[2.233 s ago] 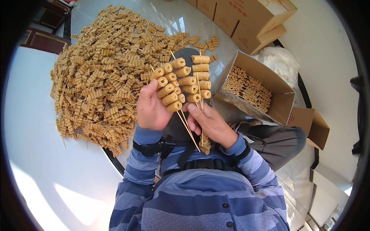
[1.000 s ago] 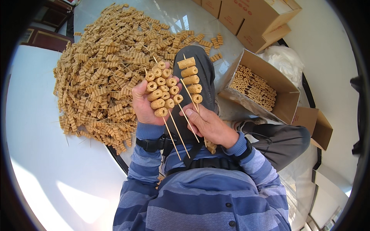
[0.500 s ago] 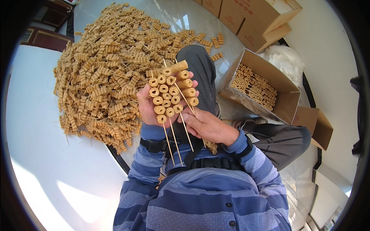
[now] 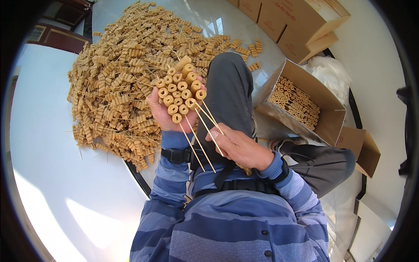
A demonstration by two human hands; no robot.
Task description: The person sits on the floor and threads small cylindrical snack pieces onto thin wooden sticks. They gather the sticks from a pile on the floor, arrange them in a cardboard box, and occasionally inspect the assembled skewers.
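Several wooden skewers threaded with hollow tan food rolls (image 4: 177, 92) lie side by side across my left palm. My left hand (image 4: 162, 111) cups this bunch from beneath, its thumb along the near left side and fingertips showing at the right. Bare stick ends point down toward my lap. My right hand (image 4: 238, 146) is closed on bare skewer sticks (image 4: 208, 127) at the bunch's right side, thumb pressed over them. Under the right wrist, part of another roll (image 4: 247, 170) shows near my waist; most of it is hidden.
A large heap of similar skewers (image 4: 118, 87) covers the floor at the left. On the right stands an open cardboard box (image 4: 325, 111) holding neatly stacked skewers, beside a white plastic bag (image 4: 329, 74). More cartons (image 4: 283, 26) line the back; a smaller open box (image 4: 364, 150) sits at far right.
The bunch and my left hand have shifted left and away from my right hand. The sticks in my right hand now slant outward from the bunch, their rolls lying closer to the rest.
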